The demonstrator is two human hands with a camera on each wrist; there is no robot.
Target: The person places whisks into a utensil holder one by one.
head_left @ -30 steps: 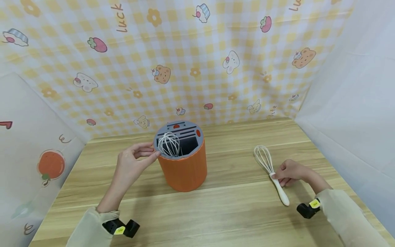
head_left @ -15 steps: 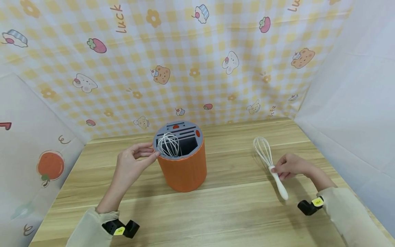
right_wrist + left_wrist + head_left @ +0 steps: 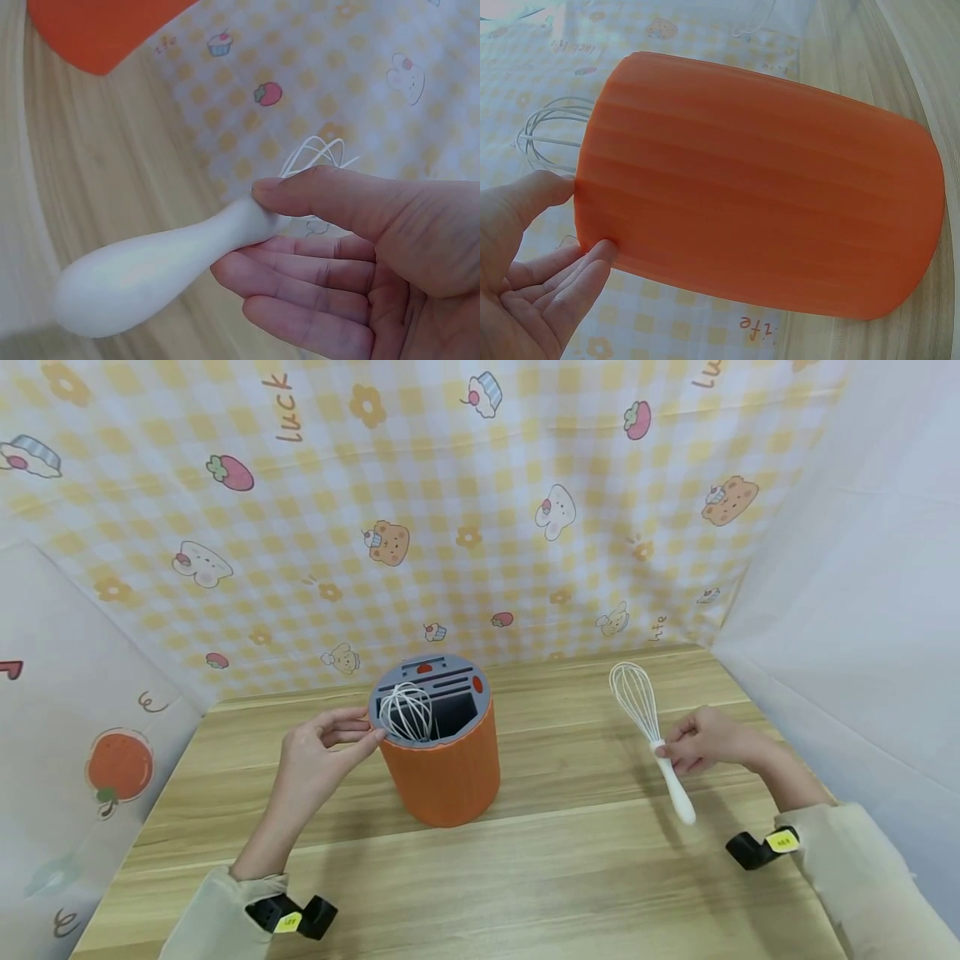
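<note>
An orange utensil holder (image 3: 448,777) with a grey slotted top stands upright on the table. In its large front compartment sits a whisk (image 3: 407,710), wire loops up, handle hidden inside. At the holder's left rim my left hand (image 3: 318,756) holds it with thumb and fingertips; in the left wrist view the thumb touches the rim and the fingers (image 3: 592,262) the side wall. To the right, my right hand (image 3: 708,742) pinches a second white whisk (image 3: 677,789) near the top of its handle. This whisk is tilted above the table, wires pointing away, as the shadow below suggests.
The wood-grain table (image 3: 540,877) reaches back to a yellow checked cloth (image 3: 480,585) with printed figures. White cloth panels (image 3: 832,610) hang at both sides. Bare tabletop lies between the holder and the right hand.
My right hand has raised the second whisk off the table and moved it slightly away from me. My left hand stays at the holder's rim, and the holder stands where it was.
</note>
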